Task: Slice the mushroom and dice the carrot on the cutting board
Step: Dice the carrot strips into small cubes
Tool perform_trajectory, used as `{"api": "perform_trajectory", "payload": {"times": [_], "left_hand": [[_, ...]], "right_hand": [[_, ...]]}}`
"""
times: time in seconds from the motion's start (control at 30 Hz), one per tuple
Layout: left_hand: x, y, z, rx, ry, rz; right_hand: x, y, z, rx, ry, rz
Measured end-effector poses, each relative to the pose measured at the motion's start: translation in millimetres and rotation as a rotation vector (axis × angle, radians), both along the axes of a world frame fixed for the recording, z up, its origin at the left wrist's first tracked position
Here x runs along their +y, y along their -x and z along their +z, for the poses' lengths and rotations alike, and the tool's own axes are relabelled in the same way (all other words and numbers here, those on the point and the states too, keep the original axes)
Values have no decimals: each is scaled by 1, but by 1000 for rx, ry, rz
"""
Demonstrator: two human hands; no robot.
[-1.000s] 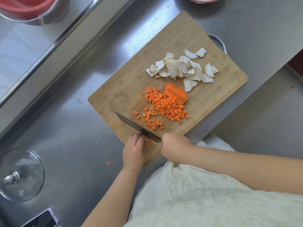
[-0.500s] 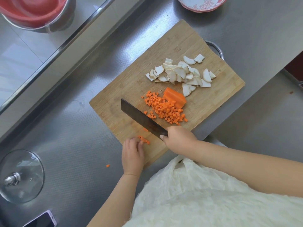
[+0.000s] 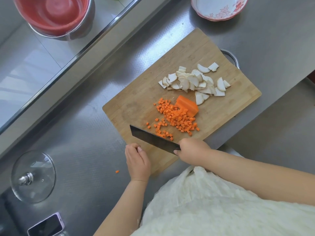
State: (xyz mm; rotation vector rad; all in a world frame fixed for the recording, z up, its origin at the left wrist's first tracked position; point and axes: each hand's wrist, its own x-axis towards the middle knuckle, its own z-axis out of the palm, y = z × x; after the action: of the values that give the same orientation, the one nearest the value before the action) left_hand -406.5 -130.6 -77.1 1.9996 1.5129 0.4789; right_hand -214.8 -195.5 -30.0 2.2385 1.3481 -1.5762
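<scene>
Since the earlier frame, the knife (image 3: 154,142) has dropped back toward the near edge of the cutting board (image 3: 196,53), its dark blade now lying at the near fringe of the diced carrot (image 3: 175,119).

At far left, a red bowl (image 3: 51,14) nests in a steel one, cut off by the frame's top. A round glass lid (image 3: 33,176) with a metal knob lies near-left on the dimpled steel counter (image 3: 81,133), and a phone (image 3: 46,224) sits nearer still. One stray orange cube (image 3: 117,171) lies on the counter beside the left hand (image 3: 138,161), which rests at the board's near corner with fingers curled loosely, holding nothing visible. The right hand (image 3: 194,151) is wrapped around the knife handle, hiding it completely.

Small orange cubes spread across the wooden board beside an uncut carrot chunk (image 3: 188,106). Pale, curved mushroom slices (image 3: 192,81) are heaped beyond it. A metal handle (image 3: 232,57) curves out from under the board's right edge. A white patterned dish (image 3: 219,7) is partly cropped at the far right.
</scene>
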Motion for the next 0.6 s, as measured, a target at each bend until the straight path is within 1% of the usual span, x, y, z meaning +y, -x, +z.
{"api": "perform_trajectory", "payload": {"times": [0.13,0.2,0.27,0.33,0.43,0.5,0.53,0.57,0.6], "left_hand": [[10,-10,3,-17,-25,-18],[18,-18,6,-57,1,55],[33,-30,15,-179,27,226],[54,-46,32,-328,19,403],[91,-63,60,-459,-63,529],[108,-73,82,-457,-96,515],[112,-79,94,-444,-88,450],[114,-85,104,-427,-47,343],[112,-91,114,-399,41,203]], "right_hand": [[8,-20,-2,-72,-60,-196],[11,-29,1,-100,-90,-237],[8,-34,7,-139,-150,-204],[-1,-37,14,-206,-255,-156],[-12,-40,27,-301,-411,-69],[-13,-44,32,-366,-452,1],[-13,-45,33,-403,-476,29],[-12,-46,34,-442,-510,56],[-12,-47,35,-489,-540,91]]}}
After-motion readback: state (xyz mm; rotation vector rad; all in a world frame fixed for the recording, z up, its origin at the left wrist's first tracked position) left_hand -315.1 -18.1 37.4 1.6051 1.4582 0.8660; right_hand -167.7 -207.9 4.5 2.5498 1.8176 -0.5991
